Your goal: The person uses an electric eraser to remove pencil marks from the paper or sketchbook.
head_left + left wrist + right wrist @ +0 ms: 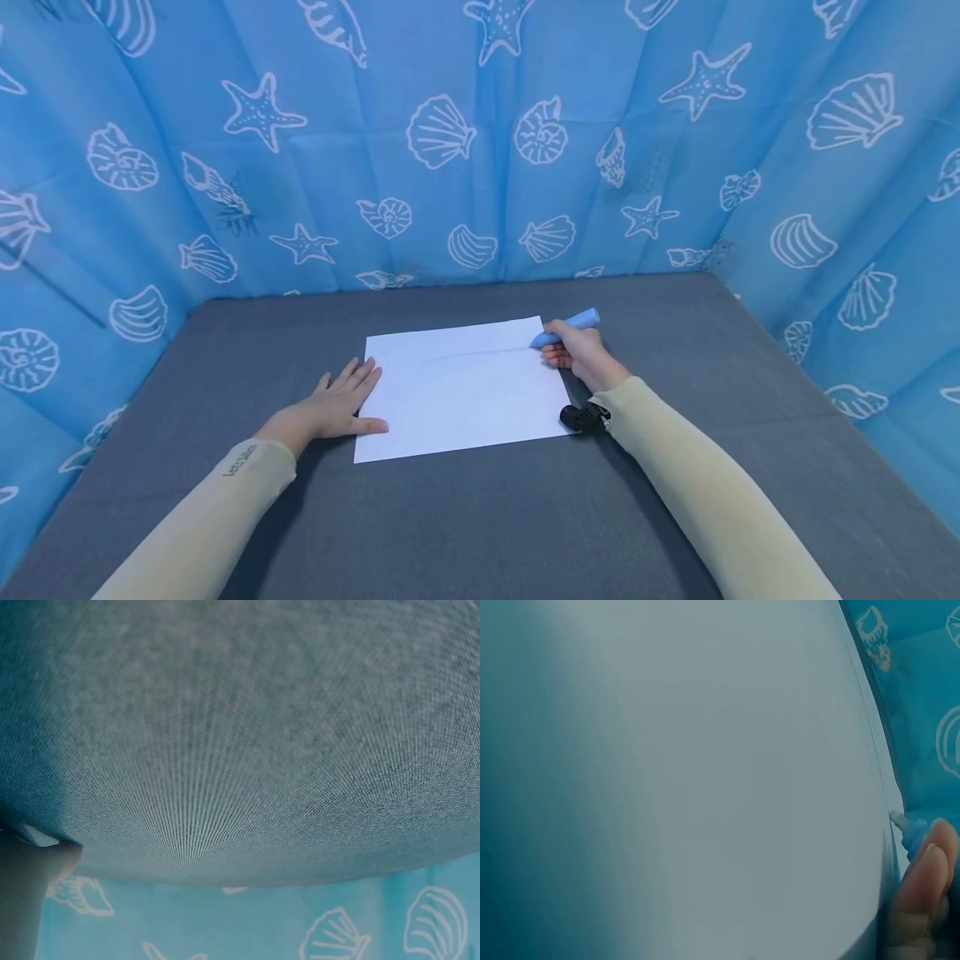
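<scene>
Blue cloth printed with white shells and starfish (480, 142) walls in a dark grey fabric-covered table (480, 517) on three sides; a white rectangular sheet of paper (465, 392) lies flat near the table's middle, a faint line running across its upper part; the left hand (333, 408) rests flat with straight, spread fingers at the sheet's left edge, thumb on the paper; the right hand (581, 354) curls its fingers around a light blue plastic marker (566, 327), tip touching the sheet near its upper right corner; a small black device (579, 416) sits at the right wrist
</scene>
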The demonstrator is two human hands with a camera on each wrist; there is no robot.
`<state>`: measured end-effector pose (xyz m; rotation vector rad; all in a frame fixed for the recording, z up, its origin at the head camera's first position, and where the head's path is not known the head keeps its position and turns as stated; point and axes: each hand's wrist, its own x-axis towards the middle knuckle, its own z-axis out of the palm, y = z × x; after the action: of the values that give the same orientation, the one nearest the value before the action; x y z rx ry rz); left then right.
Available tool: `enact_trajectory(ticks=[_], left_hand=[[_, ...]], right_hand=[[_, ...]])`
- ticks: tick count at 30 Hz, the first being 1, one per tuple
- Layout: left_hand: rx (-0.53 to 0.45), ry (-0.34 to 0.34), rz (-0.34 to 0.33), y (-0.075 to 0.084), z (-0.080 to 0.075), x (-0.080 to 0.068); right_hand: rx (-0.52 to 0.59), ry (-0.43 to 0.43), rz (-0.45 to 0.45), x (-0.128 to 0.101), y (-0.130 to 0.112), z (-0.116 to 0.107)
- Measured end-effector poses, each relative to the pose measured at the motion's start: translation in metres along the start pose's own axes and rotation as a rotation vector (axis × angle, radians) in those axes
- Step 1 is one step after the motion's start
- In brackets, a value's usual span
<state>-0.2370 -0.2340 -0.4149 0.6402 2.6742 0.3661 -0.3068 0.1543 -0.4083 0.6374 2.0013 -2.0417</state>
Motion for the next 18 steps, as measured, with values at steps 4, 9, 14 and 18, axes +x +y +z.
enact_trajectory(ticks=[4, 9, 14, 18], left_hand=[[-0.023, 0.002, 0.016, 0.0004, -0.0013, -0.0012], [-0.002, -0.002, 0.007, -0.0016, 0.0002, 0.0015], [0.025, 0.001, -0.008, -0.0064, 0.0044, 0.0057], [0.016, 0.005, -0.003, -0.0091, 0.0065, 0.0081]], right_hand=[[0.011, 0.003, -0.003, -0.001, -0.0002, 0.0012], [0.013, 0.001, -0.002, -0.0024, -0.0007, 0.0016], [0.008, -0.004, 0.001, -0.0033, -0.0011, 0.0025], [0.005, -0.005, 0.003, -0.0032, -0.001, 0.0023]])
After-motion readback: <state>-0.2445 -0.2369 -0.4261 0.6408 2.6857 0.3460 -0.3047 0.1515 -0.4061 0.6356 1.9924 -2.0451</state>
